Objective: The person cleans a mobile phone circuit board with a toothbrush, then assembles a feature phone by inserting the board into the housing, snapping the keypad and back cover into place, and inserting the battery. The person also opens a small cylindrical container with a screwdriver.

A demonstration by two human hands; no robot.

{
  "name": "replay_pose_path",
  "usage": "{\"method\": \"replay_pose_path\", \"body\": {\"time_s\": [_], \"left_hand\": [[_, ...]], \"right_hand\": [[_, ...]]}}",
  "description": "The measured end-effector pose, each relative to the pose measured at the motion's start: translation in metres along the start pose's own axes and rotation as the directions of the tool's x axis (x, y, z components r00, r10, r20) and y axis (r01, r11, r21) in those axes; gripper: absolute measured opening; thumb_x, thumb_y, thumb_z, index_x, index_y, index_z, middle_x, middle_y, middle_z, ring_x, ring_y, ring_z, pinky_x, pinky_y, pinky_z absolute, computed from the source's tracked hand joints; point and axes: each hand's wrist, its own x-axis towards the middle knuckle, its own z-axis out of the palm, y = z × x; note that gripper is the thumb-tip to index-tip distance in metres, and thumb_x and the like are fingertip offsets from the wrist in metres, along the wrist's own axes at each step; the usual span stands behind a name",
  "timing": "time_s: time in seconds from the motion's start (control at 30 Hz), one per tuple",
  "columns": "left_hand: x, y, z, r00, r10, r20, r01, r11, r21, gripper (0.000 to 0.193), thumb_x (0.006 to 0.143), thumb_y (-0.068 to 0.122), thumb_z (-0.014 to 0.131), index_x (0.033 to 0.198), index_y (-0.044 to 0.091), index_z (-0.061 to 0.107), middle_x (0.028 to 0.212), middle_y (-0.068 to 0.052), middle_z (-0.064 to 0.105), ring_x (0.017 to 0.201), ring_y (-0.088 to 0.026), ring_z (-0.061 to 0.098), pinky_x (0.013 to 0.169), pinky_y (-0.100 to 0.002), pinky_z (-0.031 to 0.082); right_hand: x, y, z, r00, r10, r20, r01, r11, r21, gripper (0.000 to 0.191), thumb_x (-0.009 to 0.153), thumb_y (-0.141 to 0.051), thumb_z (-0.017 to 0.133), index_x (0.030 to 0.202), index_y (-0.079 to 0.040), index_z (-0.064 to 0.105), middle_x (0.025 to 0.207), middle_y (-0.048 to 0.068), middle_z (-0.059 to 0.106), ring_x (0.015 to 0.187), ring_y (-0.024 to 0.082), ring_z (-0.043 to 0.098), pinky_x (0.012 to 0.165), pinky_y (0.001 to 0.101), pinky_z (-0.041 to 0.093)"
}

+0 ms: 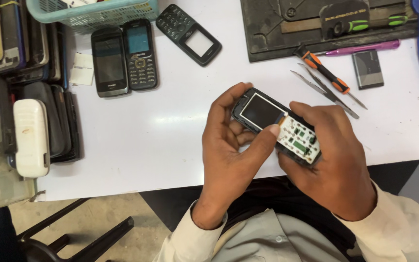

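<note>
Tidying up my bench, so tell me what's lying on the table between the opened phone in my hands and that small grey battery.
In the head view, metal tweezers and an orange-handled screwdriver lie between the opened phone, held by both hands, and the grey battery.

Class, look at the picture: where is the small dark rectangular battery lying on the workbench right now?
In the head view, the battery lies on the white table at upper right, just below the purple pen and right of the orange-handled screwdriver, apart from both hands.

Cream long sleeves, buttoned shirt front, bare hands.
</note>
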Motion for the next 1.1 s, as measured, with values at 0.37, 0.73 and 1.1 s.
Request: {"method": "replay_pose_path", "body": {"time_s": [0.37,0.73,1.1], "left_hand": [[0.004,-0.009,-0.007,0.999,-0.035,-0.041,0.028,0.984,-0.174,0.035,0.105,0.005,0.057,0.137,-0.008,0.054,0.111,-0.012,0.074,0.096,-0.013,0.072,0.079,-0.026,0.063],[0.003,-0.005,0.004,0.995,0.003,-0.104,0.002,0.999,0.05,0.036,0.092,0.006,0.073,0.121,-0.003,0.052,0.093,-0.007,0.068,0.08,-0.007,0.064,0.067,-0.021,0.055],[0.0,-0.01,0.003,0.997,0.03,-0.077,-0.024,0.996,0.083,0.03,0.099,0.006,0.069,0.123,-0.003,0.053,0.093,-0.009,0.068,0.08,-0.007,0.062,0.067,-0.02,0.051]], "right_hand": [[-0.012,0.011,0.014,0.998,-0.058,-0.001,0.058,0.997,0.046,0.08,0.068,-0.002,0.084,0.14,-0.001,0.048,0.113,0.019,0.059,0.096,0.029,0.065,0.076,0.0364,0.054],[-0.013,0.011,0.008,0.996,-0.043,0.073,0.037,0.996,0.084,0.084,0.068,-0.015,0.087,0.14,0.0,0.046,0.097,0.017,0.059,0.071,0.023,0.067,0.055,0.0356,0.053],[-0.012,0.01,0.003,0.997,-0.04,0.067,0.033,0.995,0.09,0.074,0.071,-0.018,0.084,0.136,-0.001,0.054,0.096,0.015,0.059,0.071,0.022,0.068,0.055,0.0348,0.053]]}}
